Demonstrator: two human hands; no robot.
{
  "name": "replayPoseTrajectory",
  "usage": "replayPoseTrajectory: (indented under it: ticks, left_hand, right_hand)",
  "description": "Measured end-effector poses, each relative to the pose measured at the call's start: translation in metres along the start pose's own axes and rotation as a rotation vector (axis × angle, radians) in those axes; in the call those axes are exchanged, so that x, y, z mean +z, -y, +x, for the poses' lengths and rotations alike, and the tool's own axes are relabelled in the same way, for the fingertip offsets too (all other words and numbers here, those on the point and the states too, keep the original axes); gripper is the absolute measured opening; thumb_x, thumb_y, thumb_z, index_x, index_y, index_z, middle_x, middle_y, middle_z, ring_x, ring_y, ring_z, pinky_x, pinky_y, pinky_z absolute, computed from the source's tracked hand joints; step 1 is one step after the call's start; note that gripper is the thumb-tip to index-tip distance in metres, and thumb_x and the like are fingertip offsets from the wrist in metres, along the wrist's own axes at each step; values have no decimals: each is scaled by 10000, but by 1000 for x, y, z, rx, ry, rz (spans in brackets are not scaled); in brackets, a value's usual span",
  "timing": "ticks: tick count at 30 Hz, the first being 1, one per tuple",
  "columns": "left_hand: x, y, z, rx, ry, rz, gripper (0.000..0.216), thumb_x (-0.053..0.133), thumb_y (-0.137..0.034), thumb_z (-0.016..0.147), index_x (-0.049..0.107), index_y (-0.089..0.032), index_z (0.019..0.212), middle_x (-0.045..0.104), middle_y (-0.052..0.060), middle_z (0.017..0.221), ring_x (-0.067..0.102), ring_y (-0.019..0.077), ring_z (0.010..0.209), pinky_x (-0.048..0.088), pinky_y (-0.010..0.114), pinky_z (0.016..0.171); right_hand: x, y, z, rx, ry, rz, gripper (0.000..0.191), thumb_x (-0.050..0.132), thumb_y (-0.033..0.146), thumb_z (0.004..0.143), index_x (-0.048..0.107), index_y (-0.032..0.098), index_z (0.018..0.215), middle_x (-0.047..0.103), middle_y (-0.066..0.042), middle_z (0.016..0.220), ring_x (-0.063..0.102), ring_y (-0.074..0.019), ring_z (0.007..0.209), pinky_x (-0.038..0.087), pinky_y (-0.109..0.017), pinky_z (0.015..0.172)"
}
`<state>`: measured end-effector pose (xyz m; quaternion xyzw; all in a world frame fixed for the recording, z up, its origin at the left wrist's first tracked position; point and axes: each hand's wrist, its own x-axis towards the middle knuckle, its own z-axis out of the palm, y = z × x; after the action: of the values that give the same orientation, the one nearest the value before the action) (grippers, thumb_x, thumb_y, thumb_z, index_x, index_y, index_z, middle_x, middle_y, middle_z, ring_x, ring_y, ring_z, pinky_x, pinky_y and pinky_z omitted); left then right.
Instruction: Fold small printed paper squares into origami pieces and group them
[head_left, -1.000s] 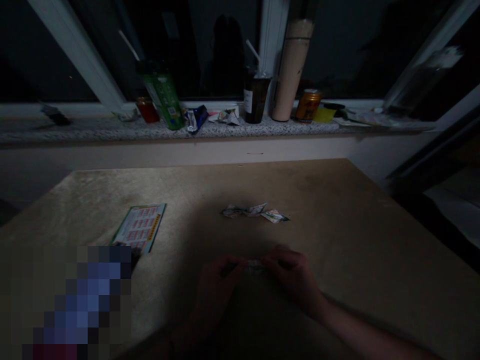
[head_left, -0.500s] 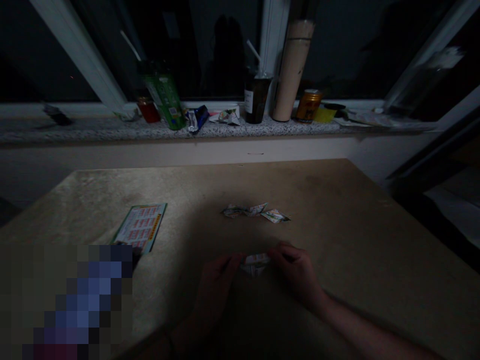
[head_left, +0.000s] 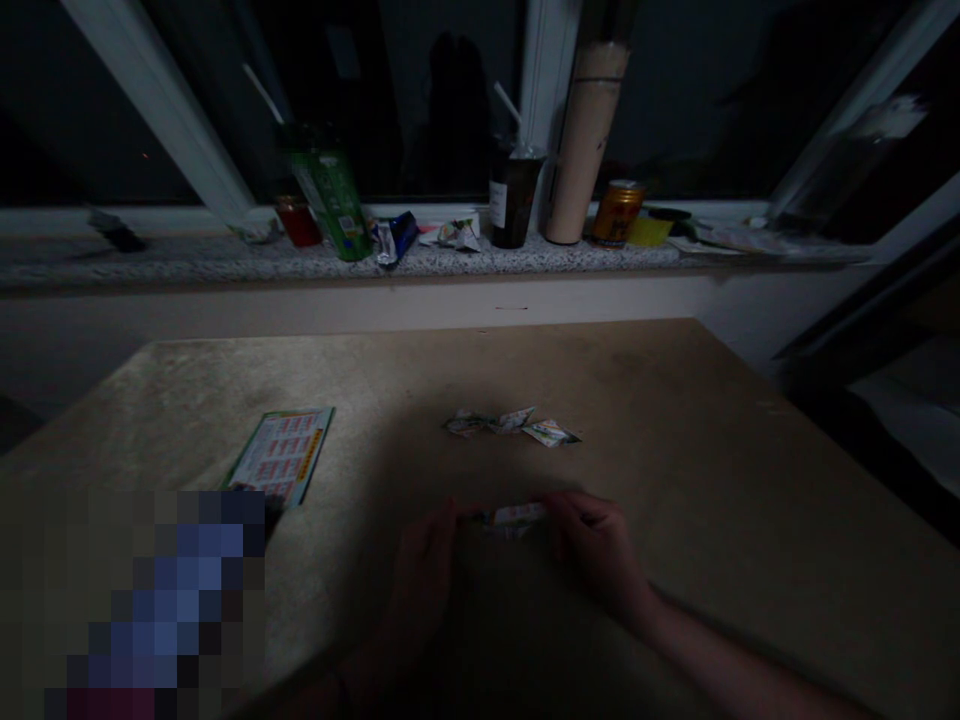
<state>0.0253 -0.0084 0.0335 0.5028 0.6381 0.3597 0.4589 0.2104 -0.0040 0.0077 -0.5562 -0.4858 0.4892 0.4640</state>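
A small strip of folded printed paper [head_left: 516,514] is in front of me, low over the table. My right hand [head_left: 592,540] pinches its right end between thumb and fingertips. My left hand [head_left: 426,560] is at the paper's left end, thumb lifted and apart, with a fingertip reaching toward the paper; the dimness hides whether they touch. Beyond my hands lie several small folded paper pieces [head_left: 513,420] in a row. A flat printed calendar card [head_left: 281,452] lies on the table to the left.
The tan table [head_left: 660,400] meets a wall below a speckled sill [head_left: 255,262]. On the sill stand a green bottle [head_left: 334,200], a dark cup with a straw [head_left: 514,200], a tall pinkish flask [head_left: 586,150] and an orange can [head_left: 618,215]. A pixelated patch covers the lower left.
My left hand has moved a little left, its thumb coming away from the folded paper. My right hand keeps its pinch, and the paper looks tilted flatter. The other things stay put.
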Motion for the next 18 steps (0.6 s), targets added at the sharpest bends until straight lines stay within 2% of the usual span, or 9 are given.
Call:
replayPoseTrajectory:
  ticks: [3,5,9,15,18]
  left_hand:
    - [1,0,-1,41,68,-106,471,297,-439,924,695,-194,981,694,28,1010,595,232,998,396,327,919]
    - [2,1,-1,65,113,-168,464,274,-423,938,663,-195,1048,672,32,1078,576,224,1044,375,344,958]
    - [3,1,-1,125,90,-150,389,328,-395,935,612,-214,1130,630,22,1166,510,206,1143,290,354,1041]
    - [3,0,0,158,95,-90,323,391,-340,923,597,-244,1152,499,-1,1330,383,200,1265,273,319,1060]
    - [5,3,2,183,108,-143,328,433,-324,909,531,-230,1207,506,23,1321,397,194,1257,303,305,1042]
  right_hand:
    - [-1,2,0,-13,-12,2,363,543,449,812,669,153,644,539,6,493,471,-116,482,371,-218,484]
    - [-2,4,0,-33,-23,7,335,569,434,796,673,159,637,614,-21,568,548,-144,560,421,-233,547]
    - [-2,6,0,-19,-45,41,268,616,423,754,716,176,779,687,-44,672,608,-177,625,460,-253,570]
    - [-2,4,-1,-41,-9,68,199,637,372,746,721,206,817,716,-47,773,635,-180,675,485,-261,603]
    - [-3,3,-2,-60,11,56,172,639,343,752,721,215,831,717,-48,811,644,-185,713,495,-272,638]
